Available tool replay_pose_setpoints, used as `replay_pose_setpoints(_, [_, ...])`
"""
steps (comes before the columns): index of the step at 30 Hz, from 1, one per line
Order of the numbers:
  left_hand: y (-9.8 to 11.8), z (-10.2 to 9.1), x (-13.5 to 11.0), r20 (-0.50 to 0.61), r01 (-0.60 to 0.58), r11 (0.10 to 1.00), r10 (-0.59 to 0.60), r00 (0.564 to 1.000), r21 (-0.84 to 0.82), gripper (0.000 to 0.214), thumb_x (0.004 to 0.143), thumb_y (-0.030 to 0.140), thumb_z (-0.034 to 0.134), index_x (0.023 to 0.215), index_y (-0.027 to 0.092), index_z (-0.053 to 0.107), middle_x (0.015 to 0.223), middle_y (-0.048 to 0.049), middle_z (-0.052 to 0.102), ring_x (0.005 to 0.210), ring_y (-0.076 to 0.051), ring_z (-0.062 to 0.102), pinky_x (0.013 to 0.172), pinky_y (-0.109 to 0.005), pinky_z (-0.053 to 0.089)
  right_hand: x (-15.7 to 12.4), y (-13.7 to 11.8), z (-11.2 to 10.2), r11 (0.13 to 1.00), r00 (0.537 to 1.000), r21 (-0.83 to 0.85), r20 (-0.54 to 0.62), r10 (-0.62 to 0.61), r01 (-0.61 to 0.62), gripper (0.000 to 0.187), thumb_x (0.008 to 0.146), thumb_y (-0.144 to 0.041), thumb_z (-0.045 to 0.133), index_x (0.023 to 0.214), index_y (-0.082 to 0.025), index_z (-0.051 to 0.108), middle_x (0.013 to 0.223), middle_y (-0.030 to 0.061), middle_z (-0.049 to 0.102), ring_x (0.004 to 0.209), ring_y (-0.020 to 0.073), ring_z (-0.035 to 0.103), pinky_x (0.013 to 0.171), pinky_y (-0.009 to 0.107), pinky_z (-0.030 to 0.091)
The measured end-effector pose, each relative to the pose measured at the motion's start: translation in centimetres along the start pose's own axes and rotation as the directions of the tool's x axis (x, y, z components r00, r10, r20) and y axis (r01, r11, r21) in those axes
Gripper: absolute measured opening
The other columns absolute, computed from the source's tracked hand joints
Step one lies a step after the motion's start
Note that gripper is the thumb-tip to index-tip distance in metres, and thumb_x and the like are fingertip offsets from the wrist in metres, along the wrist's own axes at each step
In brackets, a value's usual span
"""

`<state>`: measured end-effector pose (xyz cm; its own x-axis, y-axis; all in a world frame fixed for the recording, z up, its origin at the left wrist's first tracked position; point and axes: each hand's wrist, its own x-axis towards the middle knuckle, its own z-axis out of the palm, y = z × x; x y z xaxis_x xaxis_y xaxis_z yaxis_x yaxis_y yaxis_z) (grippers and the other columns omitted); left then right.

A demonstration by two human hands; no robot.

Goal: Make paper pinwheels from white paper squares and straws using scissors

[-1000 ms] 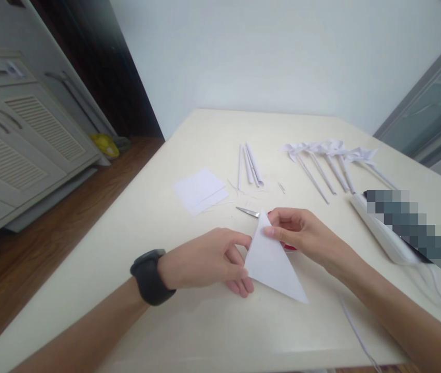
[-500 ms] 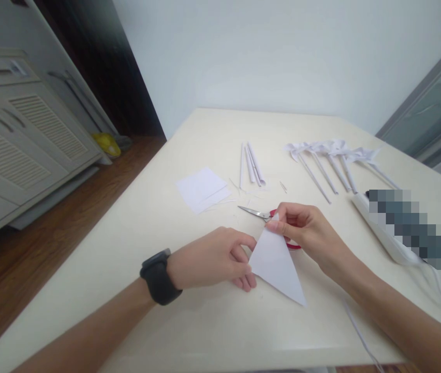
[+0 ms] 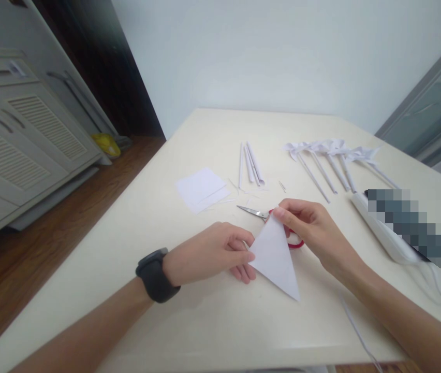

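Observation:
A white paper folded into a triangle [image 3: 277, 259] is held just above the cream table [image 3: 189, 331]. My left hand [image 3: 212, 254], with a dark watch on its wrist, pinches the triangle's left corner. My right hand [image 3: 309, 230] pinches its top corner with thumb and fingers. Red-handled scissors [image 3: 261, 213] lie on the table right behind the paper, their handles partly hidden by my right hand.
A stack of white paper squares [image 3: 201, 189] lies behind on the left. Several rolled paper sticks [image 3: 249, 165] and finished paper pinwheels [image 3: 331, 158] lie farther back. A white power strip [image 3: 383, 230] with cable sits at the right. Cabinets stand on the left.
My right hand slid up along the triangle's edge to its top corner, uncovering more of the scissors. The left hand kept its pinch and barely moved.

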<state>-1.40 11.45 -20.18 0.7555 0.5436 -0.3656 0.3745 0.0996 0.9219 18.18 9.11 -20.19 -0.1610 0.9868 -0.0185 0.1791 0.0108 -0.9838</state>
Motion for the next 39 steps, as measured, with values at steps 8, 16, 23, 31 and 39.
replay_pose_setpoints(8, [0.4,-0.1,-0.2,0.072,-0.003,1.0,0.005,0.997,-0.029,0.014,0.081,0.023,0.049,0.084,0.013,0.058,0.078,-0.011,0.071,0.07,-0.019,0.067,0.067,-0.03,0.053,-0.2,-0.1,-0.1,0.996,0.995,-0.067,-0.076,-0.07,0.065,0.031,0.086,-0.038,0.047,0.065,-0.016,0.053,0.061,-0.0012,0.045,0.057,0.0087,0.039,0.047,0.023,0.025])
replay_pose_setpoints(16, [0.3,-0.3,-0.1,-0.009,-0.034,0.997,0.033,0.999,-0.068,0.015,0.082,0.024,0.05,0.086,0.012,0.058,0.079,-0.0106,0.071,0.071,-0.018,0.068,0.067,-0.029,0.054,0.3,-0.2,0.1,0.983,0.981,-0.157,0.152,0.12,-0.096,0.025,0.078,-0.043,0.056,0.076,-0.018,0.054,0.073,-0.0001,0.054,0.066,0.0129,0.053,0.054,0.023,0.037])
replay_pose_setpoints(23, [0.0,-0.1,0.1,-0.075,-0.064,0.997,0.061,0.995,-0.038,0.013,0.083,0.023,0.048,0.077,0.013,0.055,0.079,-0.0086,0.071,0.074,-0.018,0.068,0.069,-0.029,0.054,0.1,0.9,0.5,0.968,0.975,-0.202,0.137,0.176,-0.146,0.025,0.073,-0.04,0.062,0.084,-0.017,0.059,0.079,0.0038,0.061,0.071,0.0188,0.059,0.055,0.026,0.042])
replay_pose_setpoints(31, [0.2,-0.3,0.0,-0.067,-0.066,0.997,0.064,0.996,-0.033,0.018,0.083,0.027,0.046,0.071,0.015,0.052,0.078,-0.0075,0.071,0.075,-0.019,0.068,0.069,-0.031,0.054,0.1,-0.1,0.0,0.99,0.973,-0.101,0.199,0.115,-0.096,0.026,0.08,-0.04,0.053,0.077,-0.016,0.061,0.071,0.0022,0.057,0.061,0.0121,0.052,0.049,0.022,0.035])
replay_pose_setpoints(39, [0.5,-0.2,-0.1,-0.084,-0.054,0.998,0.052,0.995,-0.024,0.019,0.084,0.028,0.045,0.074,0.014,0.055,0.079,-0.0093,0.071,0.075,-0.019,0.068,0.069,-0.031,0.054,0.1,0.1,-0.4,0.973,0.992,-0.222,0.087,0.088,-0.067,0.039,0.082,-0.05,0.046,0.07,-0.016,0.059,0.06,-0.0008,0.046,0.054,0.0093,0.041,0.045,0.022,0.028])
